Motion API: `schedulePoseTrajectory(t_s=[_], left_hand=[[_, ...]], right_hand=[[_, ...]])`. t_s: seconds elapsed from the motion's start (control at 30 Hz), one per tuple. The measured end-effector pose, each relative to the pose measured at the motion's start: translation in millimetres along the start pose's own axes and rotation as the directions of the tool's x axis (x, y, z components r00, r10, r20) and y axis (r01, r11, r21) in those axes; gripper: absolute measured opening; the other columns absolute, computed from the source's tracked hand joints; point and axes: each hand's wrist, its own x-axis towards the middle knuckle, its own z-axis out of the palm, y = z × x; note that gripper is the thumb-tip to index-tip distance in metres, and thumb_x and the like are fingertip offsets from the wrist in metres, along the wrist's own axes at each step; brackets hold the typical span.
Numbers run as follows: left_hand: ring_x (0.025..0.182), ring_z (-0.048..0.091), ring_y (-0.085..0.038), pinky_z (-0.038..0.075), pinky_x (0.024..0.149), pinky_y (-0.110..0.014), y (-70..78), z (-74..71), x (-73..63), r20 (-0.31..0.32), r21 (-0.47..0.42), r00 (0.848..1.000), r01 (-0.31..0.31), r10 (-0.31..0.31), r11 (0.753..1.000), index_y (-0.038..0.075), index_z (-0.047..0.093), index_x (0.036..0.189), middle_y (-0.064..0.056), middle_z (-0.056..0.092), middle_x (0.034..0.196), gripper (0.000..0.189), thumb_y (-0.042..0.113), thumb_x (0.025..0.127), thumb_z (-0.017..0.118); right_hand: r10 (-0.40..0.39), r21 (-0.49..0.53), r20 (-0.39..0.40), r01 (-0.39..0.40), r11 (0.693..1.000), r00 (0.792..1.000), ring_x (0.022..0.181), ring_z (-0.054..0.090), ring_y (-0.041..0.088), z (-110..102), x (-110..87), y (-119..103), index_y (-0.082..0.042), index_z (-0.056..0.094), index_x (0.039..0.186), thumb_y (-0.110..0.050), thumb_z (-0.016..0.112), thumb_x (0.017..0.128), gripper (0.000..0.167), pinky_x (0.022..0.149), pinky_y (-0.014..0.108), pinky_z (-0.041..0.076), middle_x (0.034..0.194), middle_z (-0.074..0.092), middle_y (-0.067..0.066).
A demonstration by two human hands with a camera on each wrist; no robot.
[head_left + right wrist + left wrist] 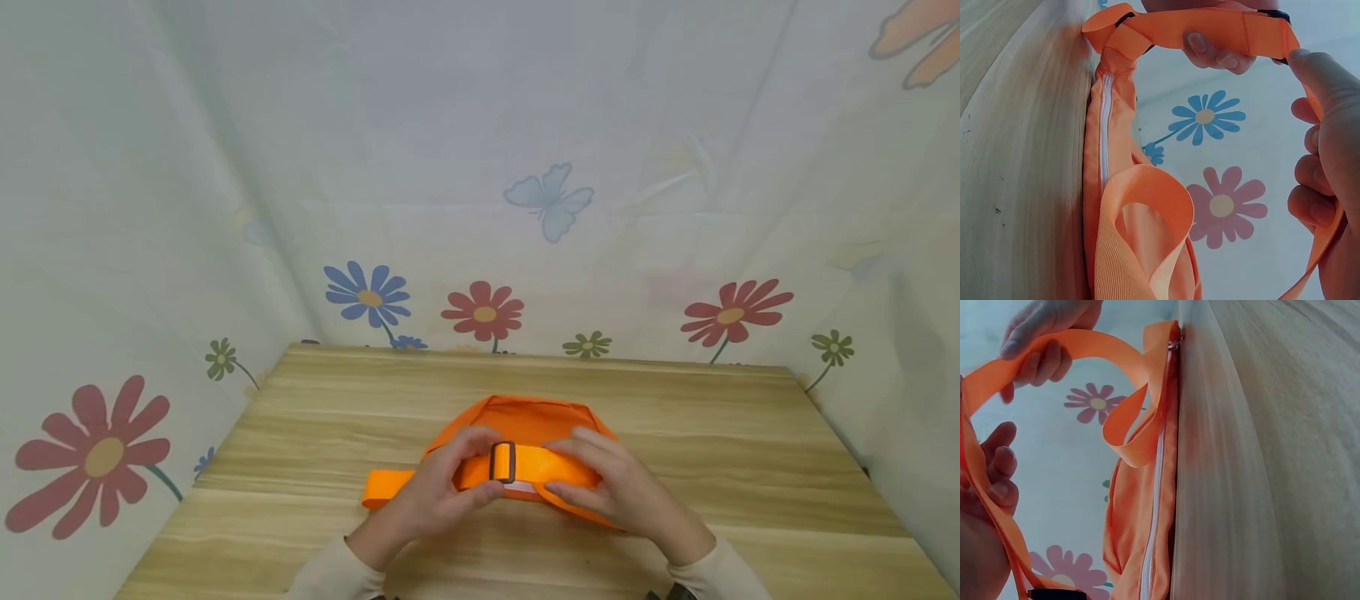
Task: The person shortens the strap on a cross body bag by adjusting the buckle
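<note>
An orange waist bag (536, 417) with a white zipper (1106, 119) rests on the table, its orange strap (558, 467) raised in front of it. The strap runs through a black slide buckle (503, 462). My left hand (438, 492) holds the strap just left of the buckle, thumb below and fingers above. My right hand (622, 483) pinches the strap on the other side, and in the right wrist view its thumb (1316, 72) lies by the buckle. A loose loop of strap (1147, 187) hangs beside the bag in that view.
The wood-grain table (360, 400) extends around the bag to its far edge. Pale curtains (450, 125) printed with flowers and butterflies stand behind it and at both sides. A folded strap end (386, 487) sticks out at left.
</note>
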Motion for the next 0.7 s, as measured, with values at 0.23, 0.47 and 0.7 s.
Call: schedulePoseTrajectory(t_s=[0.23, 0.47, 0.7], left_hand=[[0.121, 0.064, -0.015, 0.053, 0.112, -0.032, 2.3, -1.5, -0.5, -0.007, -0.025, 1.000, 0.006, -0.006, 1.000, 0.027, 0.056, 0.144, 0.006, 0.069, 0.136, 0.048, 0.028, 0.101, 0.078], [0.118, 0.063, -0.013, 0.055, 0.108, -0.031, 2.3, 1.2, 2.7, 0.039, -0.053, 0.999, 0.038, -0.035, 0.998, 0.033, 0.056, 0.142, 0.012, 0.068, 0.134, 0.045, 0.035, 0.102, 0.076], [0.115, 0.063, -0.013, 0.053, 0.107, -0.032, 2.9, 7.5, 3.4, 0.040, -0.063, 0.999, 0.014, -0.012, 0.998, 0.027, 0.058, 0.141, 0.013, 0.069, 0.128, 0.043, 0.034, 0.102, 0.076]], right_hand=[[0.016, 0.007, 0.023, -0.016, 1.000, 1.000, 0.086, 0.052, 0.003, 1.9, 2.5, -2.3, -0.017, 0.073, 0.127, -0.023, 0.089, 0.091, 0.040, 0.078, 0.012, 0.046, 0.099, 0.059, -0.009], [0.028, 0.039, 0.037, -0.030, 0.999, 0.999, 0.086, 0.053, 0.002, 7.0, 5.8, -6.2, -0.018, 0.074, 0.125, -0.022, 0.089, 0.091, 0.037, 0.076, 0.010, 0.046, 0.100, 0.060, -0.009], [0.031, 0.049, 0.048, -0.033, 0.998, 0.998, 0.086, 0.053, 0.003, 13.7, 12.3, -12.6, -0.016, 0.075, 0.125, -0.026, 0.088, 0.093, 0.036, 0.075, 0.009, 0.048, 0.099, 0.061, -0.008]])
